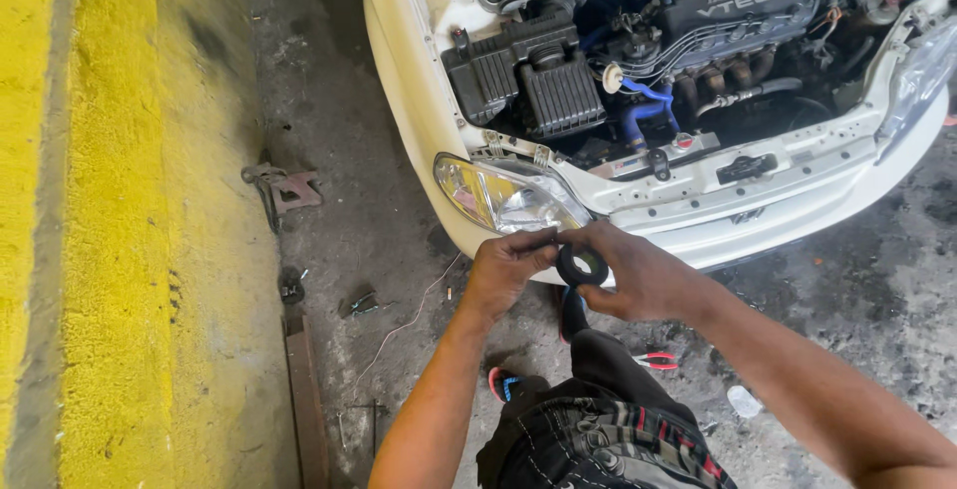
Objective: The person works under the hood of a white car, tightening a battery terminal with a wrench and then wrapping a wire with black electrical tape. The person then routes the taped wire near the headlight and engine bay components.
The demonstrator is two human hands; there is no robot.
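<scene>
1. At lower centre of the frame, red-handled pliers [655,359] are lying on the floor.
2. At centre, the right hand [638,275] is gripping a black tape roll [582,266]; the left hand [508,268] is pinching, probably, its loose end.
3. Above, a white car's headlight [503,197] and open engine bay [638,50] are showing.

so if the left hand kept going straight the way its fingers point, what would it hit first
The left hand points right, at the black tape roll it already pinches; just past it is the right hand. Depth seems about equal.
</scene>
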